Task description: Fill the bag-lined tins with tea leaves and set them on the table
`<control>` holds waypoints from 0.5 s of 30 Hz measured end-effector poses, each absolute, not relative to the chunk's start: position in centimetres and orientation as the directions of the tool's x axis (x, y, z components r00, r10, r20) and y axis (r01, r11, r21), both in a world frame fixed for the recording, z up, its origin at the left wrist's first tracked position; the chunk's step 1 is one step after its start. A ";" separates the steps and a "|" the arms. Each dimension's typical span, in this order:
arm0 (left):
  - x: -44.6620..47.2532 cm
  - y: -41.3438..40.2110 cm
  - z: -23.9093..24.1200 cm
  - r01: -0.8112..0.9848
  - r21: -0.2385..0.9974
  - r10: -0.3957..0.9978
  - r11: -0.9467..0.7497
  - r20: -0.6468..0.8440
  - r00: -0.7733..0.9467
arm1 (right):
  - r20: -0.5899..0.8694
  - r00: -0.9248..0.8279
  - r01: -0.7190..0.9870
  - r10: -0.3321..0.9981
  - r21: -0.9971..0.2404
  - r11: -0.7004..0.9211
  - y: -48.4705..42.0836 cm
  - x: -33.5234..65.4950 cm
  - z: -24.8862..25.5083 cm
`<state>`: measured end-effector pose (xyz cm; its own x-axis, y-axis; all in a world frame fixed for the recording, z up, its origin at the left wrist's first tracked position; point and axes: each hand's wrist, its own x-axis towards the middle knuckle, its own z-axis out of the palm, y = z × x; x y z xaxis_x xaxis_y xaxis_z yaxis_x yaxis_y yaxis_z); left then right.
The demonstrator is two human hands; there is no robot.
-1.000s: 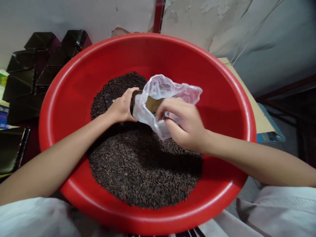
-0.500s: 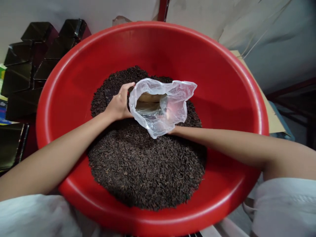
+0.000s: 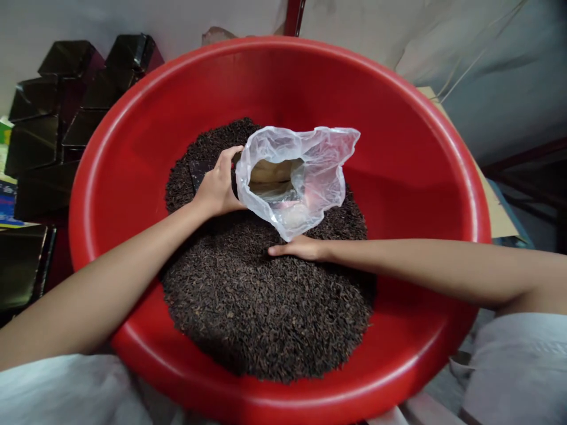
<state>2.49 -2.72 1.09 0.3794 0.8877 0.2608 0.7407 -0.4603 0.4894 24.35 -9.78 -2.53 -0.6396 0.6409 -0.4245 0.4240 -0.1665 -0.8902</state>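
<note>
A big red basin (image 3: 133, 136) holds a heap of dark loose tea leaves (image 3: 266, 319). In its middle stands a small box lined with a clear plastic bag (image 3: 310, 171), mouth open toward me. My left hand (image 3: 217, 189) grips the box's left side, fingers wrapped round its edge. My right hand (image 3: 301, 248) lies low on the leaves just under the bag's front edge, fingers together and pointing left; most of them are hidden by the bag and sunk in the leaves.
Several black glossy boxes (image 3: 57, 118) are stacked left of the basin against the wall. A brown cardboard sheet (image 3: 491, 206) lies behind the basin's right rim. My white-clothed knees (image 3: 62, 389) frame the basin in front.
My right hand let go of the bag's rim, dropped below the bag and now rests on the leaves. The bag's mouth has opened wide. My left hand kept its hold.
</note>
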 end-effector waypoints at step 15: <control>2.7 -2.7 1.3 0.781 0.482 0.918 -0.396 0.227 0.325 | -0.449 -0.766 0.329 0.461 -0.889 -0.318 -11.7 22.7 1.0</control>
